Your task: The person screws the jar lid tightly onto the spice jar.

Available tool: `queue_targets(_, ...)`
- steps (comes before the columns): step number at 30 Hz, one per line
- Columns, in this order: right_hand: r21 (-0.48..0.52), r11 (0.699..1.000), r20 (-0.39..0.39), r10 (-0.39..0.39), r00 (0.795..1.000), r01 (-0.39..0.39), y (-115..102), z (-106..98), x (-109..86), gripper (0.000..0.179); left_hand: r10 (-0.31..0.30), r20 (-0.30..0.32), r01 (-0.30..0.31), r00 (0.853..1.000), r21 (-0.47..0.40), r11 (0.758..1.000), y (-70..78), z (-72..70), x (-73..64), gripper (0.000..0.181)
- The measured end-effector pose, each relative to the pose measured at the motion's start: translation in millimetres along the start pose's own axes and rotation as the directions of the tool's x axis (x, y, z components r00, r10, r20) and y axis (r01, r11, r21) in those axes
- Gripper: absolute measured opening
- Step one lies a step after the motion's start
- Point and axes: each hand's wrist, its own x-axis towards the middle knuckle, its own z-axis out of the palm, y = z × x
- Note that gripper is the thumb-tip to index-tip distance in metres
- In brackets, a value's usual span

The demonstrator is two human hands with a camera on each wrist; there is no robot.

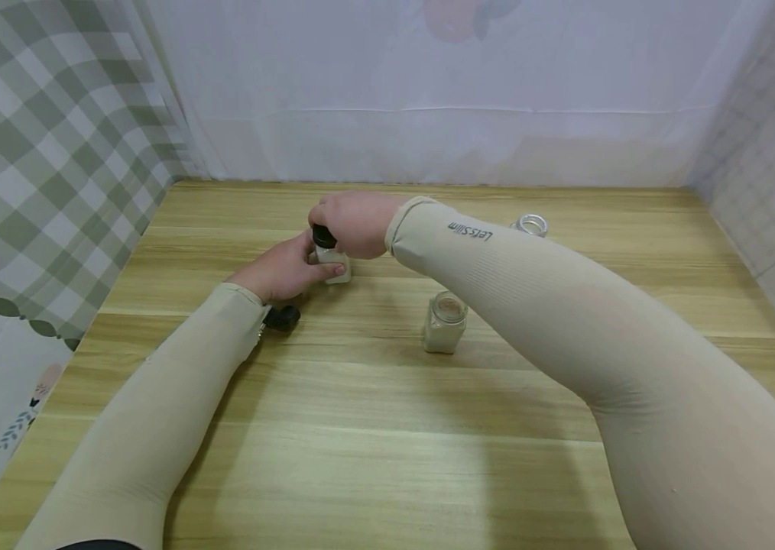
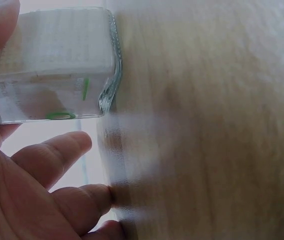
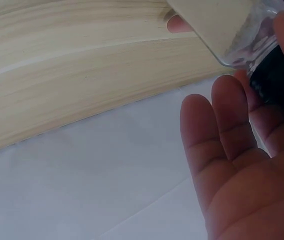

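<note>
A square glass jar (image 1: 336, 267) of whitish powder stands near the back left of the table, with a black lid (image 1: 322, 235) on top. My left hand (image 1: 283, 269) grips the jar low on its body, thumb across the near side. From above, my right hand (image 1: 363, 223) pinches the lid between thumb and fingers. The left wrist view shows the jar (image 2: 52, 60) upright at the tabletop, green marks on its side. In the right wrist view, the dark lid (image 3: 274, 75) sits between thumb and index finger, while the other fingers are extended.
A second square jar (image 1: 445, 330) with pale contents and no black lid stands at mid-table, below my right forearm. Behind that forearm shows the round glass rim (image 1: 533, 224) of another container, partly hidden. A white curtain (image 1: 429, 145) borders the wooden table (image 1: 332, 458) at the back.
</note>
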Motion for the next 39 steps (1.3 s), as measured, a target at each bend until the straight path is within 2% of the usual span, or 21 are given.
queue_targets(7,-0.037,0.999,0.029,0.016,0.999,-0.015,0.0,-0.6,-0.4,0.029,-0.001,-0.001,0.001,1.0,-0.011,1.0,1.1,0.3,0.2,0.063)
queue_targets(17,-0.056,0.995,0.055,0.08,0.995,-0.077,0.8,-1.2,-0.6,0.038,-0.006,-0.005,0.006,1.0,-0.019,1.0,1.3,1.0,-1.9,0.073)
queue_targets(22,-0.047,0.993,0.042,0.108,0.993,-0.106,1.1,0.5,-0.2,0.042,-0.006,-0.001,0.006,1.0,-0.02,1.0,1.5,1.3,-3.4,0.076)
queue_targets(29,-0.013,0.995,-0.002,0.095,0.995,-0.095,3.5,2.0,-1.0,0.04,-0.007,0.009,0.007,1.0,-0.003,1.0,1.5,1.2,-2.7,0.077)
queue_targets(39,-0.024,0.992,0.001,0.121,0.993,-0.121,4.6,1.1,-0.2,0.044,-0.014,0.004,0.014,1.0,-0.013,1.0,2.9,1.5,-4.3,0.077)
